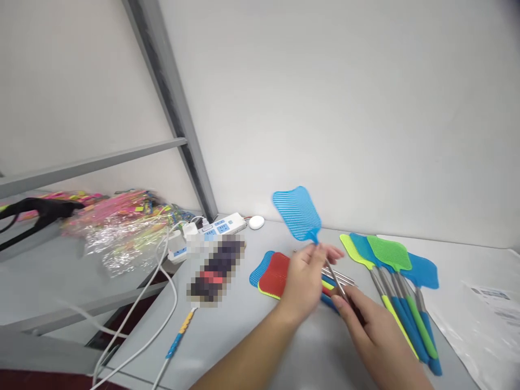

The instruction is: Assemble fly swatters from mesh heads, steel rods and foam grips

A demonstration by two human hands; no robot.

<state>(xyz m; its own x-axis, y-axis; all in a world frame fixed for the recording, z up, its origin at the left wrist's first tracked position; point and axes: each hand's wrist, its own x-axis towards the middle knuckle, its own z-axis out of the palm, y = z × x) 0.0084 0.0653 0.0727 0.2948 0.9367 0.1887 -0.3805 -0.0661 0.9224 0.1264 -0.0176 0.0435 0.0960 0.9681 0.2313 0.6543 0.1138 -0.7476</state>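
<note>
In the head view, my left hand (306, 279) pinches the blue fly swatter (297, 214) at its neck between thumb and bent fingers, while its other fingers are loosely spread. My right hand (376, 325) is curled almost closed around the thin metal shaft (335, 276), lower down. The swatter is in the air above the middle of the bench (219, 325). Its flat head points up towards the back edge, leaning a little to the left edge, and its long axis slants from there down to the right, into my right hand. The lower end is hidden by my fingers, and I cannot tell how the head meets the shaft.

Under my left hand lies a red swatter (276, 273), overlapping a perforated blue head (259, 269); both heads point to the left edge. Some metal rods (343, 278) lie just behind my right hand. Towards the right edge, a fan of swatters (390, 253) rests with heads to the back edge and handles to the front. Near the back left corner is a power strip (235, 221), with a round white device (256, 222) just beside it
</note>
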